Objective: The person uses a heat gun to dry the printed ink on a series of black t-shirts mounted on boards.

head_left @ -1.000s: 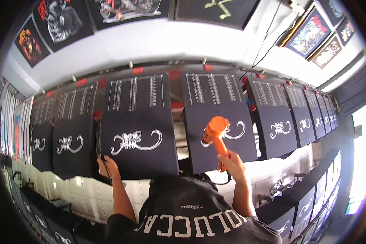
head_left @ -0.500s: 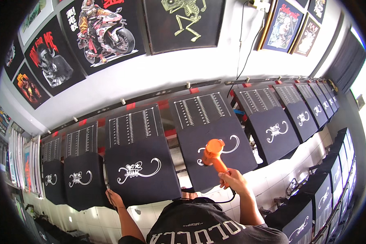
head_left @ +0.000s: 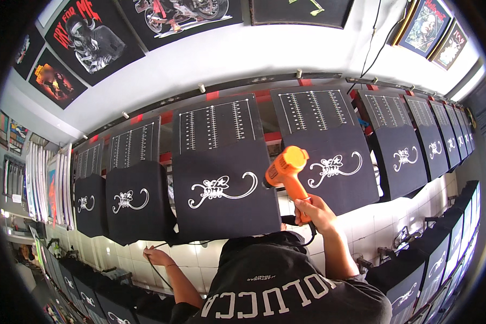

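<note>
My right hand [head_left: 316, 213] is wrapped round the handle of an orange heat gun [head_left: 292, 171]. Its dark nozzle points left, over the right edge of a black shirt [head_left: 229, 218] with a white curling print [head_left: 216, 190]. That shirt is stretched on a flat printing board [head_left: 197, 127]. Behind the gun lies another black shirt [head_left: 356, 186] with the same print, partly covered by the gun. Lower left, below the row of boards, my left hand [head_left: 155, 255] is closed on a thin black cord [head_left: 161, 276].
More boards with printed black shirts [head_left: 140, 213] run left and right along a rail [head_left: 173, 97] by the white wall. A second row of boards [head_left: 434, 259] stands at the lower right. Upright frames [head_left: 46, 183] are stacked at the far left. White floor tiles [head_left: 362, 227] show between the rows.
The heat gun has swung left, from over the right-hand shirt's print to the neighbouring shirt's edge. My left hand has come away from the shirt edge. The view has shifted left and downward.
</note>
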{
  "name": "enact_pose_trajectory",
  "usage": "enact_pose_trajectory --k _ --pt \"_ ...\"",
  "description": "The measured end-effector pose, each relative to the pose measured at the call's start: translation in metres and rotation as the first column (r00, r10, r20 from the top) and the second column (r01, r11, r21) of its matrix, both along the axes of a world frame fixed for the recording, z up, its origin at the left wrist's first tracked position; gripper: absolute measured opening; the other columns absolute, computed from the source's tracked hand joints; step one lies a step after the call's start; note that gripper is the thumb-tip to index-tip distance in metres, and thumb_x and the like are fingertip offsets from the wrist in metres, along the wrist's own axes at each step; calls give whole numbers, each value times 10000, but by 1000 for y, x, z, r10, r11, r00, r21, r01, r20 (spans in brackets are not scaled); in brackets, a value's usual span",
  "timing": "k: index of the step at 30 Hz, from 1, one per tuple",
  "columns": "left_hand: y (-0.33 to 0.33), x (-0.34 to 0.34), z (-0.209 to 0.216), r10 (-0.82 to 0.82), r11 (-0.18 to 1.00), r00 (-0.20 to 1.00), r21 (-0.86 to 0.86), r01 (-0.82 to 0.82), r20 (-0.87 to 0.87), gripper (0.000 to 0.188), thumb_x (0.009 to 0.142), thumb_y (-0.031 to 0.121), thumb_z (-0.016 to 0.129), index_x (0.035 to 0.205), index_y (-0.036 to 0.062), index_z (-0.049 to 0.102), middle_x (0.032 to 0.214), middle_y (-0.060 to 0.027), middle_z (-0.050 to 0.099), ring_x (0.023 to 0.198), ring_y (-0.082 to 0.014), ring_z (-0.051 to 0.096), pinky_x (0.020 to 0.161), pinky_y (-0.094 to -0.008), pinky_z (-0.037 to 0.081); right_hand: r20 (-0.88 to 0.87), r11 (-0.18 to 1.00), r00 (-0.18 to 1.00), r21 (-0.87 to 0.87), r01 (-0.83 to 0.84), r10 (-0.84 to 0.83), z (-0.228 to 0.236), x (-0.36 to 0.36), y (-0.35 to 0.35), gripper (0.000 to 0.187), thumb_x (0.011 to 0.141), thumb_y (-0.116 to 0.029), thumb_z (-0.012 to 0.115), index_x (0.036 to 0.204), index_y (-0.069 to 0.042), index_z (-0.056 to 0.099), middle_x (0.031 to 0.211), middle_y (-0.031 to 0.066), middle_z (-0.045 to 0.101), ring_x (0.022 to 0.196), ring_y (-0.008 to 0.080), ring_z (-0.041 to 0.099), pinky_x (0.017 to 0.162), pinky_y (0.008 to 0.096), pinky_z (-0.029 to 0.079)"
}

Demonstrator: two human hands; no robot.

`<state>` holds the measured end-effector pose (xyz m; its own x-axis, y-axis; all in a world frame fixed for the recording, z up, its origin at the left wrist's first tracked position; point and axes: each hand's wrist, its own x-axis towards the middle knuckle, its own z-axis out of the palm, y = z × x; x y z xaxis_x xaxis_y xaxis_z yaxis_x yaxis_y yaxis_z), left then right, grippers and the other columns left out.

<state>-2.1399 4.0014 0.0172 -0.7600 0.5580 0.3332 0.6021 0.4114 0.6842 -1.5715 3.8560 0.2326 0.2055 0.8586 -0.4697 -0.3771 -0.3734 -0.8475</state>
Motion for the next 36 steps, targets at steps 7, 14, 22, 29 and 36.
enact_pose_trajectory --k 7,14,22,29,36 --pt "75 -169 -49 43 936 936 -315 -160 -349 524 1015 305 307 1037 -103 636 995 -277 669 857 -434 647 780 -523 518 154 997 988 -69 23 -12 15 -77 79 334 956 -321 631 991 6 574 727 31 589 613 108 610 544 248 492" --pt "143 -144 -31 284 957 837 -191 -218 468 767 988 448 390 1152 -297 473 1213 -381 572 1087 -458 613 955 -478 497 241 985 967 -122 119 -87 21 -111 100 340 949 -338 634 966 -4 571 698 21 584 582 102 598 529 237 480" --pt "140 -113 -6 170 985 780 -81 -153 602 768 969 433 479 1192 -297 405 1261 -400 523 1089 -451 613 926 -470 522 305 983 951 -151 105 -55 20 -125 106 315 953 -313 631 980 -4 575 681 17 586 581 95 594 526 234 476" --pt "139 -125 -19 200 979 795 -82 -187 573 758 972 466 479 1104 -280 515 1182 -366 596 1041 -456 634 908 -454 531 304 983 952 -161 87 -35 10 -124 103 310 959 -295 617 1006 10 578 676 12 584 587 86 589 537 235 477" --pt "137 -127 -27 233 972 830 -96 -214 506 785 960 500 492 1100 -271 528 1173 -368 599 1040 -446 637 898 -460 530 308 982 950 -154 108 -57 9 -122 104 314 955 -300 629 1000 6 577 680 5 563 585 87 580 532 233 470"
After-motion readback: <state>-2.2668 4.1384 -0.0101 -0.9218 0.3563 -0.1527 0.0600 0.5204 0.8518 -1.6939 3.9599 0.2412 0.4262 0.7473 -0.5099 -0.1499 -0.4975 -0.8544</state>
